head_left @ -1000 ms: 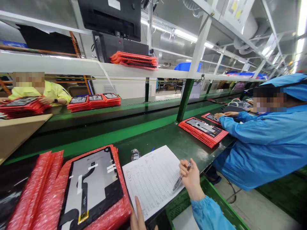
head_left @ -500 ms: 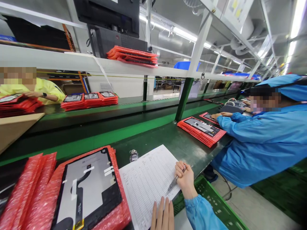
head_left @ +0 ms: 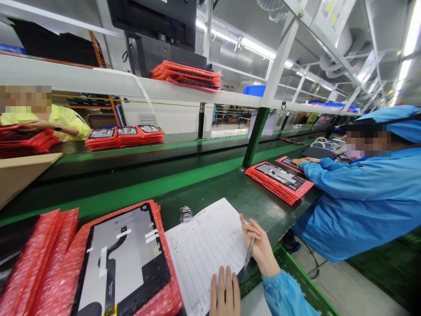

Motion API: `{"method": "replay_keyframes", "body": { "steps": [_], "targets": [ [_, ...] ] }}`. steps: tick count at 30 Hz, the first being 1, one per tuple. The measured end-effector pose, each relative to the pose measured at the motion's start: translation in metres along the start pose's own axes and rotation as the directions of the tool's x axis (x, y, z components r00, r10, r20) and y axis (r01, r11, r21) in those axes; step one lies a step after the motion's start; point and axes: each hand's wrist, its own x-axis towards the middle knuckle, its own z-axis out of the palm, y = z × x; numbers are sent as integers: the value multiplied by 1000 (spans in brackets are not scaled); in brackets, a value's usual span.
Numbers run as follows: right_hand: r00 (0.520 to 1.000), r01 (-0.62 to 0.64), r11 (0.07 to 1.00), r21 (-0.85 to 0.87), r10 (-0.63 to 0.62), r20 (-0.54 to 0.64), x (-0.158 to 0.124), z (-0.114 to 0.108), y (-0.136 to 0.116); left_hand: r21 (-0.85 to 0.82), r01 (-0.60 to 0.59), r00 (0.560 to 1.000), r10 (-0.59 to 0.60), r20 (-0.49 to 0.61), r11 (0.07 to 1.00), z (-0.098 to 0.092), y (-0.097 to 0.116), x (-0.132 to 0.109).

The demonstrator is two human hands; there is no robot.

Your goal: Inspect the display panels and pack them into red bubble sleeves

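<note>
— Pen (head_left: 249,256): where is it being held?

— It is being gripped in the right hand (head_left: 260,246), the fingers being closed narrowly around its barrel and the tip being pointed down at the right edge of the paper form (head_left: 204,245).

— And where is the form being kept?

— It is being carried by the green table (head_left: 250,197), close to the front edge, its far end being pinned under a metal clip (head_left: 186,214). Whether the tip is being pressed onto the sheet cannot be told.

— How is the left hand (head_left: 225,293) being used?

— It is being laid flat on the form's near edge, fingers being kept straight and close together; nothing is being held in it.

— What is being shown beside the form?

— Just to its left, a dark panel (head_left: 121,259) with a grey back is being cushioned on a stack of red bubble wrap (head_left: 39,263), toward the table's front left corner.

— Is anyone else being shown?

— Toward the table's right edge, a co-worker in a blue coat (head_left: 362,197) is being shown leaning over another panel (head_left: 279,174) on a red stack (head_left: 272,189), the co-worker's hand (head_left: 301,161) being rested beside it. Beyond the far edge, across the belt (head_left: 148,169), a person in yellow (head_left: 62,120) is being shown behind more red stacks (head_left: 125,137).
</note>
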Motion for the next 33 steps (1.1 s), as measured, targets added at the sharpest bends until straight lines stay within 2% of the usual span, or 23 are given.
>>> {"method": "replay_keyframes", "body": {
  "steps": [3, 7, 12, 16, 18, 21, 26, 29, 33],
  "targets": [
    [995, -98, 990, -102, 95, -40, -1, 6, -1, 6, -9, 999, 8, 43, 1000, 3, -2, 7],
    [980, -196, 943, -268, 184, -70, -3, 4, -1, 5, -27, 996, 26, 87, 1000, 8, -8, 14],
    [992, -123, 870, -478, 94, -85, -11, 5, -4, 24, -28, 998, 27, 59, 999, 11, -10, 14],
    [1000, 9, 774, -634, -20, -10, -13, 5, 0, 28, -8, 999, 7, 44, 1000, 11, -8, 13],
    [998, 67, 701, -710, -49, 46, -10, 2, 5, 26, -1, 999, 0, 40, 1000, 12, -7, 12],
    [994, 97, 557, -825, -16, 106, -6, 1, 13, 22, 6, 999, -7, 34, 1000, 13, -6, 10],
    [988, 130, 324, -937, 38, 150, -3, 14, 24, 24, 12, 999, -13, 32, 1000, 16, -5, 8],
    [983, 179, 198, -964, 6, 184, -1, 15, 29, 26, 8, 999, -9, 42, 1000, 17, -5, 6],
    [973, 223, 39, -974, -63, 220, 0, 1, 35, 21, 1, 998, -3, 71, 1000, 16, -5, 4]
  ]
}}
